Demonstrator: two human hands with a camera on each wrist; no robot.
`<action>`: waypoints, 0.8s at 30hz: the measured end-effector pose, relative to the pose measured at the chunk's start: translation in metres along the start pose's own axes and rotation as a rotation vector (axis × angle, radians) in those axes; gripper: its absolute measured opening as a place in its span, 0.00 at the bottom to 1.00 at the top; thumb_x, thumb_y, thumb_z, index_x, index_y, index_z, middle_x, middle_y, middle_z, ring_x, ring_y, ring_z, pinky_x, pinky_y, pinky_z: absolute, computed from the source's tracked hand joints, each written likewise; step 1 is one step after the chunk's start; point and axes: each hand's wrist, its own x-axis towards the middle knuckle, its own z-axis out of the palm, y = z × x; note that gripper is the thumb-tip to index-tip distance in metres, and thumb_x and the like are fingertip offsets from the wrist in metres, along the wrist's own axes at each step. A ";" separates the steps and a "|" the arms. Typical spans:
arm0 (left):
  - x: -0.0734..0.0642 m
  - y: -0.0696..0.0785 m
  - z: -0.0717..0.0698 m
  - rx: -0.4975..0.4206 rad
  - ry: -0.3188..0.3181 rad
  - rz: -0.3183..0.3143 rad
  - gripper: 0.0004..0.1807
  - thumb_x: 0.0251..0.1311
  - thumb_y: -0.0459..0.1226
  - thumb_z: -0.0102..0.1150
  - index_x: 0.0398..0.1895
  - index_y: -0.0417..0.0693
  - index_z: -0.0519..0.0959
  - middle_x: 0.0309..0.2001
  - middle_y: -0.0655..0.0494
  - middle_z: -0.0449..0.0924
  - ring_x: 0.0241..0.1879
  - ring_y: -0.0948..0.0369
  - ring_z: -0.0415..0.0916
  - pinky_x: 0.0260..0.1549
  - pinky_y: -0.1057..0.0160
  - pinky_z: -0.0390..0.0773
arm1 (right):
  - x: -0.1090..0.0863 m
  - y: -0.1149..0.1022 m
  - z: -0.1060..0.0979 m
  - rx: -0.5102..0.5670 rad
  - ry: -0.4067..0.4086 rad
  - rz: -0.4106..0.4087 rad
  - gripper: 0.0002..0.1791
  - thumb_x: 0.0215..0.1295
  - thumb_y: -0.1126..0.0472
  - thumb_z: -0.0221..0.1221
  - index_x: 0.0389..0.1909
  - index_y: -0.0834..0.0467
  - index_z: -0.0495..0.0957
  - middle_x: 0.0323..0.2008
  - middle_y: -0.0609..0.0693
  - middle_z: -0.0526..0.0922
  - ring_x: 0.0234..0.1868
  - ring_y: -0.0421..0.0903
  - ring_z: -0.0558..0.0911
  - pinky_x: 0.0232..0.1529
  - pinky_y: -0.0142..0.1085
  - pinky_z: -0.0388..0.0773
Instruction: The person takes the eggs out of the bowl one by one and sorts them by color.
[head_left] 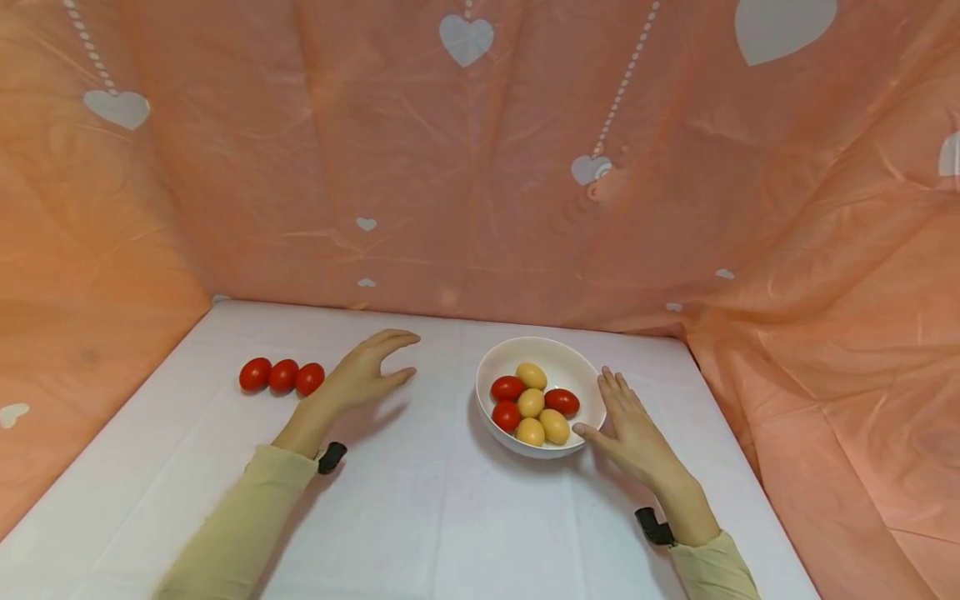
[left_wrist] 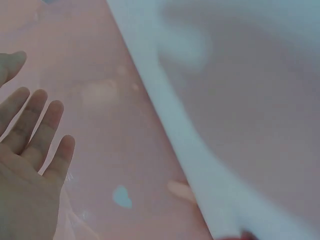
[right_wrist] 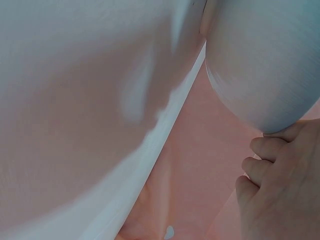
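A white bowl [head_left: 536, 452] stands on the white-covered table, holding several yellow egg-shaped pieces [head_left: 531, 403] and three glossy red egg-shaped ones [head_left: 562, 402]. At the bowl's right side is my right hand [head_left: 637, 437], fingers extended along the outside and thumb overlapping the near rim. The right wrist view shows that hand's fingers [right_wrist: 270, 147] right at the bowl's outer wall [right_wrist: 265, 75]. Between the bowl and a row of three red egg-shaped pieces [head_left: 282, 377], my left hand [head_left: 360, 373] hovers over the table with thumb and fingers spread, holding nothing. Its fingers [left_wrist: 47, 130] show apart in the left wrist view.
An orange-pink cloth with pale hearts [head_left: 467, 39] rises behind the table [head_left: 420, 517] and along both sides. Black wrist pieces [head_left: 332, 457] sit at both sleeve ends.
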 end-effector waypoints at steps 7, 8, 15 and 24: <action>0.020 0.023 0.021 -0.028 0.043 0.107 0.28 0.64 0.38 0.71 0.67 0.44 0.78 0.65 0.48 0.77 0.61 0.50 0.77 0.64 0.45 0.75 | 0.000 0.000 0.000 -0.007 -0.004 0.001 0.57 0.69 0.35 0.61 0.81 0.68 0.48 0.83 0.64 0.46 0.83 0.64 0.43 0.79 0.62 0.43; 0.023 0.026 0.024 -0.032 0.044 0.118 0.28 0.64 0.38 0.71 0.67 0.44 0.78 0.65 0.49 0.77 0.60 0.51 0.78 0.63 0.46 0.76 | 0.000 0.000 0.001 -0.007 -0.004 0.001 0.57 0.69 0.35 0.61 0.81 0.68 0.48 0.83 0.64 0.46 0.83 0.64 0.43 0.79 0.62 0.43; 0.043 0.053 0.044 -0.063 -0.002 0.164 0.27 0.64 0.38 0.72 0.66 0.44 0.79 0.64 0.52 0.78 0.59 0.54 0.79 0.63 0.50 0.77 | -0.001 0.002 0.001 -0.001 -0.006 0.007 0.57 0.69 0.35 0.61 0.81 0.68 0.48 0.83 0.64 0.46 0.83 0.64 0.43 0.79 0.61 0.43; 0.068 0.080 0.073 -0.100 -0.102 0.266 0.26 0.65 0.37 0.70 0.65 0.41 0.79 0.63 0.53 0.78 0.60 0.55 0.78 0.65 0.53 0.76 | 0.001 0.002 0.001 -0.002 -0.012 0.007 0.58 0.69 0.34 0.61 0.82 0.67 0.47 0.83 0.63 0.45 0.83 0.63 0.42 0.79 0.61 0.43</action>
